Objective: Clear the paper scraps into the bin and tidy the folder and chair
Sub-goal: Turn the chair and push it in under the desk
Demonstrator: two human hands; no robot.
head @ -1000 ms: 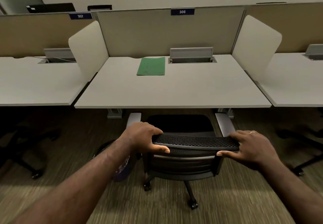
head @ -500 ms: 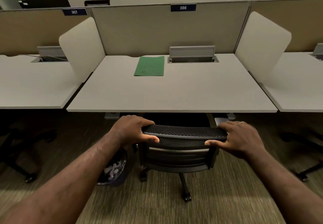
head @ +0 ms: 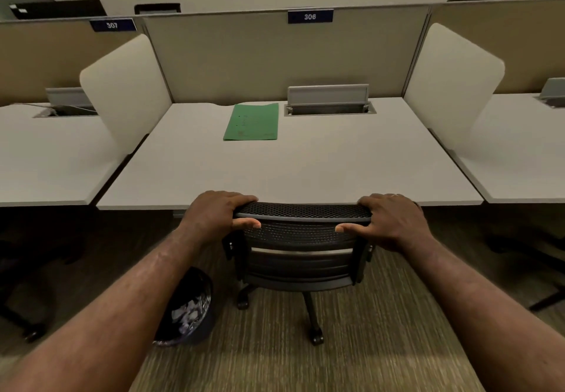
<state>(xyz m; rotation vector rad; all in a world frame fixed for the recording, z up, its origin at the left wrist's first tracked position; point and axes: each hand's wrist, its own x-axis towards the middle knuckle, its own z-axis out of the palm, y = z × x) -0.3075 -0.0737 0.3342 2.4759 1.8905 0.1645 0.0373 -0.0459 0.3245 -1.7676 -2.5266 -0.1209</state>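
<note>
A head-worn view looks down on an office cubicle desk (head: 305, 171), pale grey and bare across its near half. Both of the person's bare forearms reach in from the bottom corners toward the centre of the view. The left hand (head: 214, 214) is clenched over the left end of the top rail of a black mesh chair (head: 301, 239), fingers curled over the far side and thumb pressed against the back face; the right hand (head: 394, 220) grips the right end of the same rail in the same way, with a ring on one finger. The chair sits at about 6 o'clock from the desk's centre, its backrest top level with and touching or just short of the desk's near edge, its seat hidden beneath the desk, its wheeled base on the striped carpet (head: 351, 346). At about 11 o'clock on the desk, near the back panel, a green folder (head: 252, 122) lies flat and closed, just left of an open cable hatch (head: 330, 107) set into the desk with its grey lid raised; what is inside the hatch cannot be made out. On the floor at about 7 o'clock from the chair, partly hidden behind the left forearm, stands a dark round bin (head: 192, 309) holding crumpled pale paper scraps (head: 188, 313). A blue plate reading 306 (head: 310, 16) sits on the back panel
</note>
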